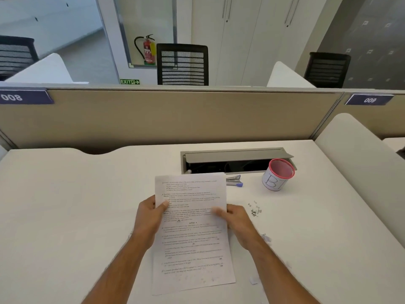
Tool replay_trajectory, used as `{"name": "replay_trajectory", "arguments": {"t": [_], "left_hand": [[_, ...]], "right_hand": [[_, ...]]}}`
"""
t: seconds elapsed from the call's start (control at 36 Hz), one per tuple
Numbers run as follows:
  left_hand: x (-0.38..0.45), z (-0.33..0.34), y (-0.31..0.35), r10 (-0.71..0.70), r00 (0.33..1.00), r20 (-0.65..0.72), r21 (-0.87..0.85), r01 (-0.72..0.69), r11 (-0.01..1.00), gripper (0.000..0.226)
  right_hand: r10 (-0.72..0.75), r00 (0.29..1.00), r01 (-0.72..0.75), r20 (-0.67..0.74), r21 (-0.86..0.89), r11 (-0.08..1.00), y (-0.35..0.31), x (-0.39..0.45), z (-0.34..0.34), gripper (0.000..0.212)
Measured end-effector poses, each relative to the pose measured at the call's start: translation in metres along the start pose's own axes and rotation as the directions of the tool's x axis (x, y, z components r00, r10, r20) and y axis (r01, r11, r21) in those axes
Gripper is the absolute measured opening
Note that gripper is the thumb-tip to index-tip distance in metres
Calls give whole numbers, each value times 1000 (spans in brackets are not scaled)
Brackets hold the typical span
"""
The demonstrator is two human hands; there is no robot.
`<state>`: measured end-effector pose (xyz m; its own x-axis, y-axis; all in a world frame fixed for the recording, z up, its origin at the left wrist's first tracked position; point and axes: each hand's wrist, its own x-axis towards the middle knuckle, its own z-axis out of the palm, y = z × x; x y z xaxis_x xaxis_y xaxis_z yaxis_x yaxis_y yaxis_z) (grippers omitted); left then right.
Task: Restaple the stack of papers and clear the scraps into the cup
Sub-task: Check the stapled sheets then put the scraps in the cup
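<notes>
A stack of printed papers [191,242] stands lifted above the white desk, held by both side edges. My left hand [151,212] grips its left edge with the thumb on the front page. My right hand [233,217] grips the right edge the same way. A small stapler [234,180] with a blue end lies just beyond the papers' top right corner. The cup [277,174], white with a red rim and inside, stands to the right of the stapler. Loose staples [255,209] lie scattered right of my right hand. Paper scraps [266,238] and another scrap [253,281] lie near my right forearm.
An open cable tray [232,161] with a grey lid is sunk into the desk behind the papers. A beige partition [175,115] closes off the desk's far side. A white side divider [355,145] rises at the right. Bare desk surface [65,216] stretches to the left.
</notes>
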<state>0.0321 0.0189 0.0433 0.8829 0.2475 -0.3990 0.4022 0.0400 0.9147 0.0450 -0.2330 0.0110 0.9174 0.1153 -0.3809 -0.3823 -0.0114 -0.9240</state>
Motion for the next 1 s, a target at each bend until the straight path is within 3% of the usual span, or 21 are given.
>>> {"name": "replay_trajectory", "arguments": {"t": [0.08,0.17,0.31,0.39,0.47,0.58,0.72,0.78,0.86,0.92,1.0], "left_hand": [[5,-1,0,9,999,-32,34,-8,999,16],[10,-4,-3,1,999,-42,52,1,999,17],[16,-2,-2,-7,999,-41,78,10,997,17],[20,0,1,0,1000,-32,95,3,996,17],[24,1,4,-2,1000,-20,104,4,995,18],[26,1,6,-3,1000,-14,119,4,993,18],[21,-1,5,-10,1000,-10,98,11,995,18],[18,-2,6,-11,1000,-12,104,12,995,17],[10,-2,9,-7,1000,-8,95,8,995,17],[4,-1,12,-7,1000,3,98,7,995,17],[-6,2,16,7,1000,21,119,-10,993,16]], "right_hand": [[-92,952,78,-292,-58,995,-9,21,-1,40],[-259,846,111,-465,-322,940,-15,48,-7,20],[-497,809,119,-315,-739,663,-18,84,-14,24],[-600,780,142,-178,-883,447,-18,97,-17,37],[-583,805,54,-113,-964,262,-17,111,-19,50],[-488,865,-51,-115,-988,143,-16,119,-22,41],[-477,875,-53,-84,-995,79,-23,120,-30,24],[-484,868,-26,-106,-985,168,-28,120,-31,21],[-497,833,74,-244,-841,537,-46,112,-22,22],[-442,822,169,-359,-588,791,-66,101,-9,19],[-301,827,249,-474,-169,954,-100,87,12,19]]}}
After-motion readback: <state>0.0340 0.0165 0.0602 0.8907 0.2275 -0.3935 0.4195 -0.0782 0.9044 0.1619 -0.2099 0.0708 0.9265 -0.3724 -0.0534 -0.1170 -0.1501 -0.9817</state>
